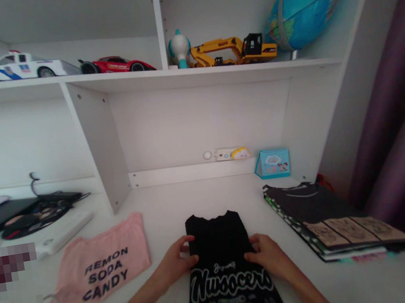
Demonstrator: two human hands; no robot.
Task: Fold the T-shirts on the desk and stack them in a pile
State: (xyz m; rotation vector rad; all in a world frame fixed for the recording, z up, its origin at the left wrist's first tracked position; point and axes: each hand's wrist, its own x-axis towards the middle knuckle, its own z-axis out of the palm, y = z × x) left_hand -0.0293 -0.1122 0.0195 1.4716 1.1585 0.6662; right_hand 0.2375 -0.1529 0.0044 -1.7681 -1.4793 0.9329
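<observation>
A black T-shirt (220,251) with white lettering lies folded into a narrow shape on the white desk, collar end away from me. My left hand (177,260) grips its left edge, thumb on top and fingers partly under the cloth. On the opposite edge my right hand (265,254) pinches the fabric in the same way. To the left lies a pink shirt (104,259) with dark printed words, spread fairly flat. A stack of folded shirts (311,206), the top one dark with a tan printed panel, rests on the right.
Behind the shirts stand a blue desk calendar (273,163) and a power strip (226,154). Cables and a black item (39,215) crowd the left. Overhead, a shelf (129,78) carries toy cars, a yellow toy excavator (236,50) and a globe (304,7). A purple curtain (398,105) hangs right.
</observation>
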